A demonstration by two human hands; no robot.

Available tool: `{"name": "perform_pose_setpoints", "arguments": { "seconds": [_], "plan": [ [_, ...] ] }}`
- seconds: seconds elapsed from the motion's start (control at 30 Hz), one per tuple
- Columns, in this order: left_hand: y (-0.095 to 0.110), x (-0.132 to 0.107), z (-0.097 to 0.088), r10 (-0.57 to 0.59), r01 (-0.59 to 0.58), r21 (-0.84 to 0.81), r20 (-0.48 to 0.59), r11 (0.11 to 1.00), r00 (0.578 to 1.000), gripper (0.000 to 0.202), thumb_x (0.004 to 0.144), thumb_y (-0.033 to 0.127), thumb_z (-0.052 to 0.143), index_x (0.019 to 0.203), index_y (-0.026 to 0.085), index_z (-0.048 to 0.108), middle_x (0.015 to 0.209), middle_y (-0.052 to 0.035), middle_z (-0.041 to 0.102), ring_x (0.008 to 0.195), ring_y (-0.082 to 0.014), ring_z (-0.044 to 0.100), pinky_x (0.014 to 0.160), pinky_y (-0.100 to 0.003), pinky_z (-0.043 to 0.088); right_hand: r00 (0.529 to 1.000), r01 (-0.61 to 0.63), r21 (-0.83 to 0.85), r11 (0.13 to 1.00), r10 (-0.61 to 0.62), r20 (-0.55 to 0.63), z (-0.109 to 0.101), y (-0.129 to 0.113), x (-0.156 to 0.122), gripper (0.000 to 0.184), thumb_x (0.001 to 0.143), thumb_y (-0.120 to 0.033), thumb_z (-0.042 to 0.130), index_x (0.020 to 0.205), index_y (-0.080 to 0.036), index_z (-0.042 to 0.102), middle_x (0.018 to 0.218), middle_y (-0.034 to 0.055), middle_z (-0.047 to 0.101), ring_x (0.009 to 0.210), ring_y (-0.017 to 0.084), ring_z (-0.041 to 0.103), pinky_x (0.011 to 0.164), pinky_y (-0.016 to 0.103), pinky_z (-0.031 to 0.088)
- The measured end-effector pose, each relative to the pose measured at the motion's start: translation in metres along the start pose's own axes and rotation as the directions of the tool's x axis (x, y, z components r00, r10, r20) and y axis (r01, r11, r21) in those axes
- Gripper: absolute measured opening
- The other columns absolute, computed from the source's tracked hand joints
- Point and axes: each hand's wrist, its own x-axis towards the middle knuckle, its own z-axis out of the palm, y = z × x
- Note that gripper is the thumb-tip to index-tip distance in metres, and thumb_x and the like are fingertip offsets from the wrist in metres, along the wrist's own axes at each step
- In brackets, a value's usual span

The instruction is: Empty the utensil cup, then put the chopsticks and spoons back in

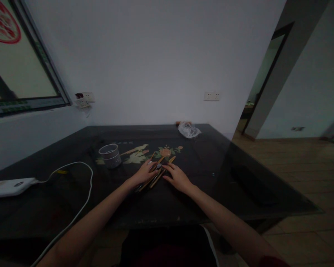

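A loose bundle of chopsticks (pixel 155 180) lies slantwise on the dark table between my two hands. Among them is something shiny and metallic, perhaps a spoon, mostly covered by fingers. My left hand (pixel 145 173) curls its fingers over the left side of the bundle. From the right, my right hand (pixel 179 178) touches the sticks with its fingertips, thumb apart from the other fingers. To the left of the hands stands an upright round see-through holder (pixel 110 157) with a pale rim.
The dark glossy table (pixel 211 193) has a flower pattern beneath its top. A crumpled clear plastic bag (pixel 188 130) lies near the wall. At left are a white power bank (pixel 11 187) and its white cable (pixel 91 178). A black flat object (pixel 252 183) rests at right.
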Motion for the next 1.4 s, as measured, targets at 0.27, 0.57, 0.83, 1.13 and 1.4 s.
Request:
{"name": "perform_pose_setpoints", "arguments": {
  "seconds": [0.27, 0.57, 0.83, 1.13, 1.4],
  "plan": [
    [0.022, 0.017, 0.023, -0.113, 0.114, 0.05, -0.011, 0.992, 0.994, 0.048, 0.082, 0.034, 0.054, 0.127, 0.016, 0.051, 0.133, -0.0137, 0.05, 0.134, -0.0278, 0.033, 0.11, -0.041, 0.028, 0.999, -0.039, -0.031, 0.999, 0.038, -0.019, 0.001, 0.007, 0.002, 0.044, 0.086, -0.038, 0.056, 0.126, -0.02, 0.053, 0.134, 0.012, 0.049, 0.12, 0.024, 0.049, 0.098, 0.038, 0.041],
    [0.058, 0.036, 0.045, -0.277, 0.276, 0.047, 0.008, 0.96, 0.961, 0.055, 0.083, 0.04, 0.051, 0.132, 0.018, 0.042, 0.145, -0.0181, 0.034, 0.138, -0.0347, 0.025, 0.11, -0.048, 0.023, 0.984, -0.176, -0.006, 0.984, 0.176, -0.001, -0.01, 0.028, 0.008, 0.03, 0.095, -0.03, 0.04, 0.112, -0.019, 0.061, 0.12, 0.0098, 0.06, 0.111, 0.019, 0.054, 0.096, 0.033, 0.039],
    [0.083, 0.054, 0.066, -0.326, 0.325, -0.042, -0.02, 0.945, 0.945, 0.059, 0.078, 0.03, 0.052, 0.134, 0.019, 0.035, 0.15, -0.0192, 0.024, 0.14, -0.0381, 0.016, 0.109, -0.056, 0.017, 0.962, -0.274, -0.014, 0.962, 0.274, -0.026, -0.019, 0.039, 0.008, 0.032, 0.092, -0.038, 0.044, 0.107, -0.018, 0.063, 0.116, 0.0113, 0.061, 0.109, 0.02, 0.056, 0.091, 0.03, 0.041],
    [0.108, 0.07, 0.077, -0.365, 0.358, -0.122, -0.042, 0.926, 0.93, 0.055, 0.076, 0.029, 0.055, 0.129, 0.02, 0.042, 0.149, -0.0196, 0.025, 0.139, -0.0378, 0.019, 0.109, -0.058, 0.014, 0.939, -0.343, -0.063, 0.937, 0.342, -0.024, -0.022, 0.068, 0.016, 0.027, 0.086, -0.016, 0.045, 0.105, -0.016, 0.064, 0.112, 0.0129, 0.064, 0.107, 0.021, 0.058, 0.088, 0.028, 0.041],
    [0.113, 0.076, 0.083, -0.372, 0.355, -0.185, -0.068, 0.916, 0.926, 0.072, 0.072, 0.03, 0.059, 0.138, 0.021, 0.031, 0.15, -0.0177, 0.025, 0.14, -0.0351, 0.017, 0.111, -0.055, 0.016, 0.931, -0.365, -0.071, 0.928, 0.364, -0.025, -0.026, 0.074, 0.015, 0.027, 0.088, -0.017, 0.043, 0.102, -0.016, 0.065, 0.11, 0.0135, 0.065, 0.105, 0.022, 0.059, 0.087, 0.028, 0.041]
  ]
}}
